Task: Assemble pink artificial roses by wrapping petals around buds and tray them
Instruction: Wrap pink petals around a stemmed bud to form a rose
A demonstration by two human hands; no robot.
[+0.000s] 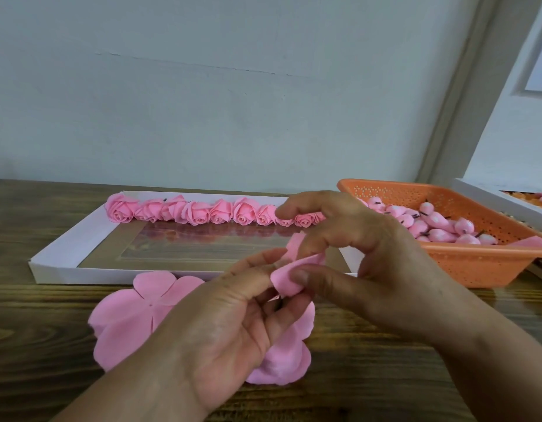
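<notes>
Pale wall behind a wooden bench (pixel 50 306). White tray (pixel 59 257) has one row of finished roses (pixel 199 211) along its far edge, the rest unfilled; orange basket (pixel 464 263) at right holds many buds (pixel 446 226), so much is left. Near centre, left hand (pixel 230 324) and right hand (pixel 379 257) have fingers curled, pinching a soft pink petal (pixel 286 277), half-wrapped. Flat petals (pixel 126 324) lie underneath.

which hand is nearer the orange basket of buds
Right. The right hand works just in front of the orange basket's left corner, pinching a pink petal. The left hand sits lower and further left, over the loose petals.
</notes>
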